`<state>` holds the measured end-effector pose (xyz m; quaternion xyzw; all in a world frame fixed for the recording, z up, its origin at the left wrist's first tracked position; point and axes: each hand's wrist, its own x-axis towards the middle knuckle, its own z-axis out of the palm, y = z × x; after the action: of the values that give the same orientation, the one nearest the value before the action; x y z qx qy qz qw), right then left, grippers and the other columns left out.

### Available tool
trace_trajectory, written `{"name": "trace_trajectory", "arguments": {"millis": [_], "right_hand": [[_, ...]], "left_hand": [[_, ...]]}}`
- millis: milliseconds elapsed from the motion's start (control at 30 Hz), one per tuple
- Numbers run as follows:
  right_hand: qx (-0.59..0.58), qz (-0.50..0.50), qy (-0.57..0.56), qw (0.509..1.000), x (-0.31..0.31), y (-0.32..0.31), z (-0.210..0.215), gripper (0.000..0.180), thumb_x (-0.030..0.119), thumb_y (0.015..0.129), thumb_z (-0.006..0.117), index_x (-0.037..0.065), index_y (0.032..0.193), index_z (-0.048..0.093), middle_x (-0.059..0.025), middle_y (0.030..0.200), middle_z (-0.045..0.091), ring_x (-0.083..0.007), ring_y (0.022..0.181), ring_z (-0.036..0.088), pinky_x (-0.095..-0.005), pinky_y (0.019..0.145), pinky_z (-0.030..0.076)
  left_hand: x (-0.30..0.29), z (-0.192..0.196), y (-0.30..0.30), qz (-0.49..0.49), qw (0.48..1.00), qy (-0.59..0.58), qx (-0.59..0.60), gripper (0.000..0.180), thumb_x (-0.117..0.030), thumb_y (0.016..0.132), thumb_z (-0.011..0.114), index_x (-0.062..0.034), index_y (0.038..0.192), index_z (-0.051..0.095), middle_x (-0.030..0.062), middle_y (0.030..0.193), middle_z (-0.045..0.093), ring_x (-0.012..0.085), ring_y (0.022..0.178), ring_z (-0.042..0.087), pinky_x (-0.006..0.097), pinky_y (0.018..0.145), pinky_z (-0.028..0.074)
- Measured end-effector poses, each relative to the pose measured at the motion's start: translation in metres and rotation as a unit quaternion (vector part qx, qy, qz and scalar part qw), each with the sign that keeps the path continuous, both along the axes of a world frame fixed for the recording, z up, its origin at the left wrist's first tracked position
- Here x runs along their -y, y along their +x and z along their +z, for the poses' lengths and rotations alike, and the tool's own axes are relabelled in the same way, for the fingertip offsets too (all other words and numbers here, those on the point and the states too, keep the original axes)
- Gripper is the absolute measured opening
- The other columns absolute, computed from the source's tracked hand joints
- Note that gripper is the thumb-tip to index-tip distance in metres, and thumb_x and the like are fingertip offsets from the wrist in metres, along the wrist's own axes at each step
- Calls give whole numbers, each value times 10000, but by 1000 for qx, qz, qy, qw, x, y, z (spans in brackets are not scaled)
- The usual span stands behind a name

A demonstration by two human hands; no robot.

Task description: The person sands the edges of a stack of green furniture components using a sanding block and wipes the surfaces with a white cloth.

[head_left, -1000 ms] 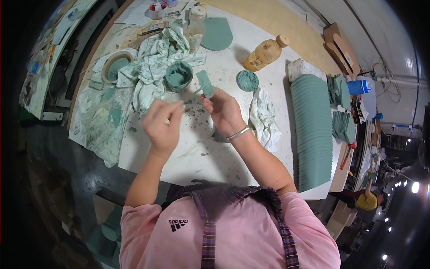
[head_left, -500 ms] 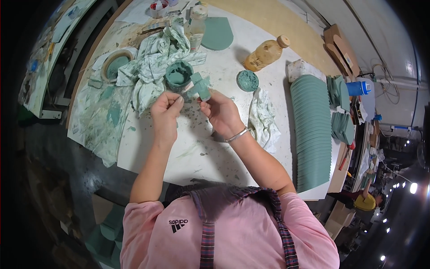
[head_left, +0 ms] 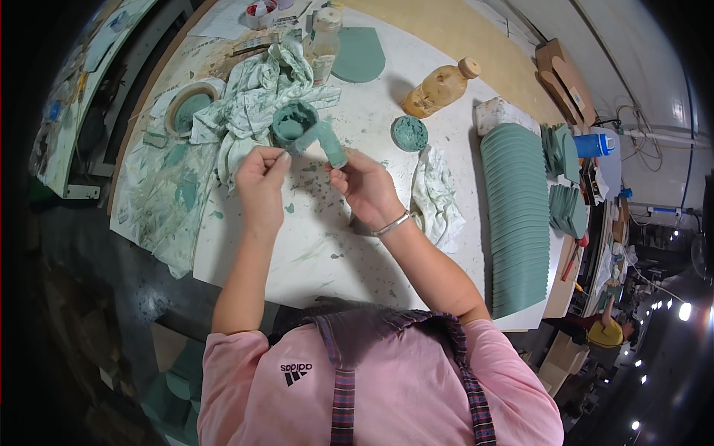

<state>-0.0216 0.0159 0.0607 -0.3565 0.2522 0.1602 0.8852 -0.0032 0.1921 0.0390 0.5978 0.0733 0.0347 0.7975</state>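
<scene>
Cup [head_left: 294,124] on rag [head_left: 256,111]; bottle [head_left: 439,88] right.

Bright, even tabletop – dark, bent fisheye rim.

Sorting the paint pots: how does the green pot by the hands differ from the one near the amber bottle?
The green pot by the hands sits against the stained rag, deeper and open; the green pot near the amber bottle stands alone on bare table, shallower, filled level. Both are round and green-smeared.

Hands: two, left hand [head_left: 262,177] and right hand [head_left: 367,186]
Green flat piece held: one [head_left: 329,141]
Green paste tubs: two [head_left: 294,123], [head_left: 409,133]
Amber bottles: one [head_left: 440,87]
Stained rags: two [head_left: 256,97], [head_left: 436,195]
Green tile rows: one [head_left: 517,215]
</scene>
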Motion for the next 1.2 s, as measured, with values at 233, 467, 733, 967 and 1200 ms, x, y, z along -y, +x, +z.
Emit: {"name": "trace_trajectory", "arguments": {"millis": [233,467,733,967,1200], "right_hand": [[14,35,-45,998,-6,3,-6,258,177,967,506,-30,1080,611,-75,901,631,-108,732,576,-210,635,484],[38,22,-52,998,-5,2,-7,268,92,972,495,-93,1137,597,-128,917,652,-156,718,648,-254,624,577],[3,-1,21,1000,-5,0,1,239,136,957,489,-51,1066,589,-129,918,629,-149,742,597,-226,663,525],[-14,2,9,1000,-7,-5,0,259,126,955,474,-59,1102,579,-135,936,625,-150,769,604,-204,669,530],[-8,8,13,1000,-2,-13,-1,254,139,978,468,-31,1135,574,-127,967,622,-132,784,606,-203,684,535]], "left_hand": [[-6,-7,12,41,997,-65,28,35,16,865,659,-5,867,631,-38,728,558,30,628,420,193,571,313],[-10,-9,9,11,998,-60,-17,33,22,865,650,-3,867,630,-40,729,557,30,624,417,196,572,315],[6,-6,-8,-19,999,-22,-14,48,9,880,641,-9,852,607,-51,733,535,22,643,418,196,578,324],[-10,-33,25,32,999,-7,-2,23,2,874,653,-9,874,633,-34,733,572,28,604,412,193,538,310],[-11,-32,37,15,998,32,-45,67,-33,862,686,-2,895,637,-9,735,596,40,599,447,202,529,335]]}}
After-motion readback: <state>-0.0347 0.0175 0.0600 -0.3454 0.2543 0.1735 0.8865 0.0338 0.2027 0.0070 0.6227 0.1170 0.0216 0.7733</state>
